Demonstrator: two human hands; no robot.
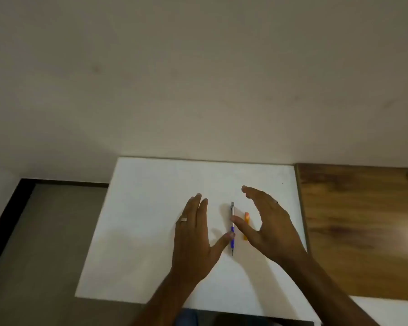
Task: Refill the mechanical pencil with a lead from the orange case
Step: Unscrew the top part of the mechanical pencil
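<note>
**Hands poised, pencil not yet lifted**

Head view: both forearms enter from the near edge. Left hand [193, 229] lies spread, fingers released, thumb tip touching or just beside the mechanical pencil [232, 228]. Right hand [266, 222] hovers cupped and empty over the orange case [246, 225], thumb reaching across the pencil barrel. Pencil and case lie side by side on the white board [151, 208], probably laid out for easy reach. Nothing is grasped; refilling appears not yet begun.
</note>
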